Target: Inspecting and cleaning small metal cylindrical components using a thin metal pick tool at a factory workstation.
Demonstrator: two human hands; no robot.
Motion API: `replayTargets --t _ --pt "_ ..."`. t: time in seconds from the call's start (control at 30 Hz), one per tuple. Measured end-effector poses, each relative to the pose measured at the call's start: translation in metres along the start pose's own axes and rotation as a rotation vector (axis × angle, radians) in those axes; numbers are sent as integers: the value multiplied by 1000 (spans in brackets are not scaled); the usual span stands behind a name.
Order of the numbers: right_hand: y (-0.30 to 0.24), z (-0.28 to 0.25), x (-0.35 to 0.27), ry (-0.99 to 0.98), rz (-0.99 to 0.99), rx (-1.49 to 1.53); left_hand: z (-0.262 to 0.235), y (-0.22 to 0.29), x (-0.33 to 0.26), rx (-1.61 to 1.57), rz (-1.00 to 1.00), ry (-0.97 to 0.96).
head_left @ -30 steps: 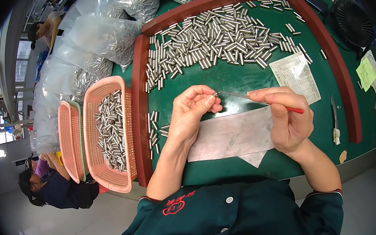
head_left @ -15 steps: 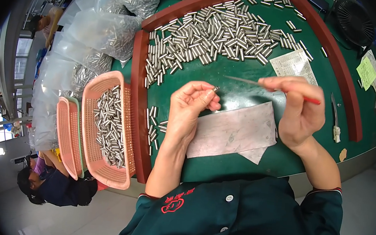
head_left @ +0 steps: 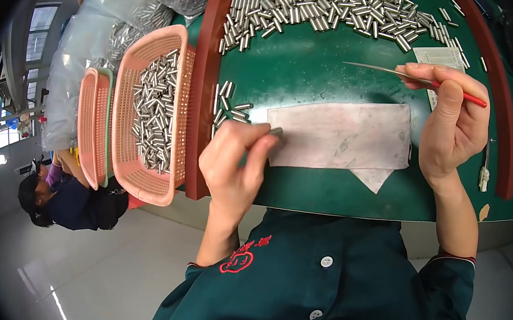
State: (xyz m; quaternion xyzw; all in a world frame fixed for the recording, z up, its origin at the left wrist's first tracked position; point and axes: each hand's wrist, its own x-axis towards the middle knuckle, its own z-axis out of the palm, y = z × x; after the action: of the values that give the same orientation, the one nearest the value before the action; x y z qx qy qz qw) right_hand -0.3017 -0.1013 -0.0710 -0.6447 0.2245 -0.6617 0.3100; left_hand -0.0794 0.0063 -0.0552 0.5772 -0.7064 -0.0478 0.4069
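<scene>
the left hand [head_left: 235, 164] is curled shut, its fingertips pinching one small silver metal tube [head_left: 276, 131] at the left edge of a pale grey sheet [head_left: 343, 135] that lies flat on the green mat [head_left: 306, 71]. the tube is short, shiny and cylindrical, mostly hidden by the fingers. the right hand [head_left: 454, 121] is closed around a thin tool with a red handle [head_left: 430, 83], its slim metal tip pointing left above the mat, well apart from the left hand. a heap of the same silver tubes [head_left: 323, 4] spreads across the far side of the mat, and a few loose ones [head_left: 228, 104] lie just left of the sheet. a raised dark red rim [head_left: 205, 80] borders the mat on the left and right. bare green lies between the heap and the sheet. left of the rim sits a pink basket [head_left: 149, 111] of tubes, touching it.
</scene>
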Motion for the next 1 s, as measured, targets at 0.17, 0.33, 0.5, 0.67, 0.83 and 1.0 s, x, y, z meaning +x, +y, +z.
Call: replayTargets --t 0.17,0.33,0.5,0.67,0.83,1.0 --pt "0 0 -2 -11 42 -8 15 -7 -15 167 -175 -166" --pt "2 -1 -4 -12 79 -21 1 2 -17 207 35 60" --pt "5 1 -4 -6 108 -19 3 -1 -24 117 86 201" --pt "4 -1 0 -18 70 -34 5 -1 -16 26 -267 -74" --pt "-1 -4 1 -6 100 -35 13 -5 19 -1223 -899 -79" --pt "-6 1 1 9 154 -21 36 -34 29 -1924 -1101 -307"
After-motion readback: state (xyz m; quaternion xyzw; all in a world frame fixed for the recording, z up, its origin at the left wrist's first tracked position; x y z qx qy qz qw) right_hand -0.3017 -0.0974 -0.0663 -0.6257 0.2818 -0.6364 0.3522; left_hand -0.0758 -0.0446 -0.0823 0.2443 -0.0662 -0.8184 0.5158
